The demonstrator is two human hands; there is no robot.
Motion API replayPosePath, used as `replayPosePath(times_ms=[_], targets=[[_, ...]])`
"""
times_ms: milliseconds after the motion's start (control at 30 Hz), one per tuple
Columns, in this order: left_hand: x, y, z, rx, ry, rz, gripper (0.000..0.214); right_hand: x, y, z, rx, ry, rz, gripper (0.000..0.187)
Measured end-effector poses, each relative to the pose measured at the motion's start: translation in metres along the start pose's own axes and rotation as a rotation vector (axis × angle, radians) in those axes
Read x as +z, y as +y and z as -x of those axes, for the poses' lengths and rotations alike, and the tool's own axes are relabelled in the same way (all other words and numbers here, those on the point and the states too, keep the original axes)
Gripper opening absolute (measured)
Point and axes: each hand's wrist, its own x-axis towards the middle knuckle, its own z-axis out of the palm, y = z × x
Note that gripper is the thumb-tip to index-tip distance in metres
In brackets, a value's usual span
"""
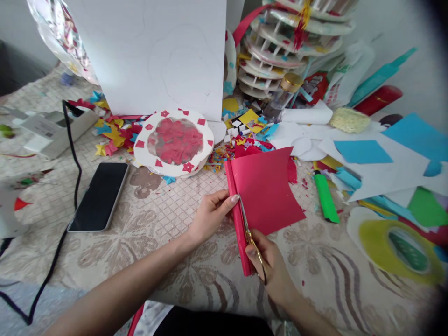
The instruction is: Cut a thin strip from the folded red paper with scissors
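A sheet of red paper (268, 186) lies over the patterned tablecloth in front of me, its near-left side folded into a narrow strip. My left hand (215, 212) pinches that folded strip near its middle, thumb on top. In my right hand (268, 261) is a pair of gold-handled scissors (249, 233), the fingers in the loops. The blades lie along the strip's inner edge, their tips close to my left thumb. Beyond the paper, to the left, sits a round white box (140, 156) edged with red shapes, a clear window in its top.
A black phone (100, 196) and a black cable (75, 154) lie at left. Behind stand a white board (157, 56) and a tiered paper model (276, 60). Paper scraps (364, 151), a green cutter (325, 196) and a yellow tape roll (374, 242) are at right.
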Motion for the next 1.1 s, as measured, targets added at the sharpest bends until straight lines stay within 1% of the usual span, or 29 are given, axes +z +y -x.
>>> replayPosePath(times_ms=[100,200,400,567,633,833,1000,1100], targets=[[0.0,0.0007,0.0006,0.005,-0.013,-0.012,0.033,-0.0006,0.0011,0.0,-0.018,-0.008,-0.01,0.047],[0.0002,0.001,0.0014,0.041,-0.023,-0.047,0.033,-0.0014,0.0021,0.0,-0.03,-0.02,0.002,0.043],[0.0011,0.0023,0.0037,0.121,-0.039,-0.128,0.031,-0.0021,0.0003,-0.0012,-0.057,-0.006,0.042,0.047],[0.0015,0.0038,0.006,0.182,-0.069,-0.205,0.031,-0.0042,-0.0032,-0.0026,-0.125,-0.014,0.076,0.049],[0.0021,0.004,0.0066,0.196,-0.069,-0.224,0.031,-0.0049,-0.0033,-0.0033,-0.131,-0.015,0.08,0.049],[0.0034,0.0038,0.0073,0.19,-0.059,-0.211,0.031,-0.0041,0.0013,-0.0032,-0.093,-0.002,0.044,0.044],[0.0042,0.0045,0.0067,0.171,-0.063,-0.175,0.03,-0.0029,0.0058,-0.0019,-0.017,0.013,-0.023,0.044],[0.005,0.0054,0.0068,0.149,-0.065,-0.141,0.031,-0.0018,0.0065,-0.0027,0.002,0.025,-0.057,0.045]])
